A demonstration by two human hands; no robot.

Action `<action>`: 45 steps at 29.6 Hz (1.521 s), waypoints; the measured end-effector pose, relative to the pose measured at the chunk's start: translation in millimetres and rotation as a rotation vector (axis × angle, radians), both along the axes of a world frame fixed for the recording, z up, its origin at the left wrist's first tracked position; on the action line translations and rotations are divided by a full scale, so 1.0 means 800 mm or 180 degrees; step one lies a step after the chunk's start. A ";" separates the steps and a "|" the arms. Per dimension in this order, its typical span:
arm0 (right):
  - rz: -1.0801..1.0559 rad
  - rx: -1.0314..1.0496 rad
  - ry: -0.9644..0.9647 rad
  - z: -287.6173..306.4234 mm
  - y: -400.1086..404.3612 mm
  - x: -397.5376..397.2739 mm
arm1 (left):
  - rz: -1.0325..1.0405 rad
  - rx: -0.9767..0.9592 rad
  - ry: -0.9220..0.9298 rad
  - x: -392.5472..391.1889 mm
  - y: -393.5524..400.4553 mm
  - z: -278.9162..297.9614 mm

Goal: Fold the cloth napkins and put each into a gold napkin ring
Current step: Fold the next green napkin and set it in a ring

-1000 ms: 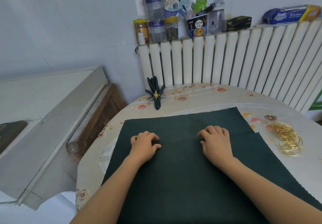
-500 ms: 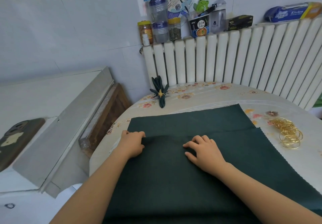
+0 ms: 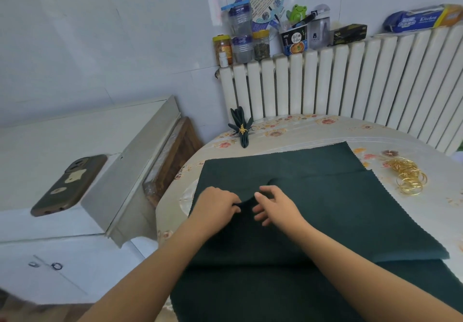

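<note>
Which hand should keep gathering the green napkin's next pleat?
Probably the right hand: its fingers are free and spread over the top napkin, while the left hand already pinches the raised fold.

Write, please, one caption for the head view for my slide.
Left hand pinches a pleat in the green napkin; right hand open beside it.

Napkin's (image 3: 325,209) near edge cut off
</note>
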State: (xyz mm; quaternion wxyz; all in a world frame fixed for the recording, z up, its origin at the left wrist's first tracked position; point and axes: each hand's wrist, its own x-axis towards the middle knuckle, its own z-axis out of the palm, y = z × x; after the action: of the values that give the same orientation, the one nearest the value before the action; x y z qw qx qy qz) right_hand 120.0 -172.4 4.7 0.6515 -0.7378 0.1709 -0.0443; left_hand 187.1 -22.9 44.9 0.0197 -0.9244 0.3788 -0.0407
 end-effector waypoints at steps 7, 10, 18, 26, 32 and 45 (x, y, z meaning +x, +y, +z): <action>-0.0007 -0.0676 0.0532 -0.017 -0.003 -0.030 | 0.0533 -0.1778 0.1839 -0.064 0.001 -0.029; 0.0089 -0.1351 0.0564 -0.021 -0.010 -0.040 | 0.0634 -0.1176 0.1063 -0.059 0.018 -0.042; 0.0263 -0.1966 0.0424 -0.035 -0.008 -0.045 | 0.0560 -0.0191 0.1073 -0.071 0.032 -0.088; 0.0464 -0.2490 0.0276 -0.049 -0.007 -0.045 | 0.0762 -0.0094 0.0979 -0.089 0.022 -0.095; 0.0533 -0.2990 0.0232 -0.047 0.000 -0.060 | 0.0827 0.0073 0.1054 -0.096 0.020 -0.103; 0.0109 -0.4080 -0.0791 -0.081 -0.021 -0.131 | 0.0292 -0.0077 0.1087 -0.072 -0.034 -0.079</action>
State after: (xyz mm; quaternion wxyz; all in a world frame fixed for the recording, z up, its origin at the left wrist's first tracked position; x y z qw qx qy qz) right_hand 15.6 -189.0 -60.3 0.0980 -0.9721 0.0223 -0.2121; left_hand 129.5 -49.8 -18.0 -0.0543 -0.9343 0.3336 0.1133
